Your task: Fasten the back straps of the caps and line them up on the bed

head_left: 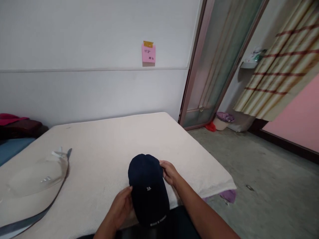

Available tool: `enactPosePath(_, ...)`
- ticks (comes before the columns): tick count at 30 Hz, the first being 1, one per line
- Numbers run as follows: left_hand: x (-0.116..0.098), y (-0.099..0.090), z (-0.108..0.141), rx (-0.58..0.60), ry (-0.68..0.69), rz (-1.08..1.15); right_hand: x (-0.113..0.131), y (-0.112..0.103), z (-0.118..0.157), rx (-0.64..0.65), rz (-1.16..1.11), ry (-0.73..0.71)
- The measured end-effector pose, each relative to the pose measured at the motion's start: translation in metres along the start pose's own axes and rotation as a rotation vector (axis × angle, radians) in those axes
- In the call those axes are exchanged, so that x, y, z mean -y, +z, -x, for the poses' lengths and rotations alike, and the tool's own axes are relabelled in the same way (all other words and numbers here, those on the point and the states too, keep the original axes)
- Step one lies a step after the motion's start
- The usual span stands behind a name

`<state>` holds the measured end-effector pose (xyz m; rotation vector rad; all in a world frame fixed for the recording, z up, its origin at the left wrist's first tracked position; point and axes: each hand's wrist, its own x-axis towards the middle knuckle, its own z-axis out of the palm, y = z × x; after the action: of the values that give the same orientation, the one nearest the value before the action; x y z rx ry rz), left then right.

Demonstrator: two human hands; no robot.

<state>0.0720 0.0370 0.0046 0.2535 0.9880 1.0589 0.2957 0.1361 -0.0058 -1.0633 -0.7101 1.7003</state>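
A dark navy baseball cap [147,179] is held over the near edge of the bed, its brim pointing toward me. Small white letters stand on its front, and white lettering runs along the brim edge. My left hand [122,205] grips the cap's left side near the brim, thumb on top. On the opposite side, my right hand [169,172] pinches the cap's rim. The fingers of both hands are partly hidden beneath the cap. Further left on the bed lies a wide-brimmed beige sun hat [35,182] with a grey-blue edge.
The bed's pale cover [104,146] reaches a white wall bearing a pink note [149,53]. Dark red and blue items [20,132] sit at the left. Right of the bed are a concrete floor, a sliding glass door [214,59], a lined bin [221,121] and a striped curtain [279,66].
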Motion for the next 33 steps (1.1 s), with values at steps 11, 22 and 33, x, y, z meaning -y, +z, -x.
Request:
enactPosePath(11,0.021,-0.002,-0.019,-0.06,0.187,0.092,-0.037,-0.021,0.11,-0.078,0.126,0.112)
enactPosePath(22,-0.001,0.01,-0.03,-0.092,0.274,-0.172,0.003,-0.004,0.08,0.138,-0.279,0.026)
enactPosePath(33,0.024,-0.002,-0.046,-0.243,0.49,-0.487,0.135,-0.005,-0.124,0.016,-0.163,-0.236)
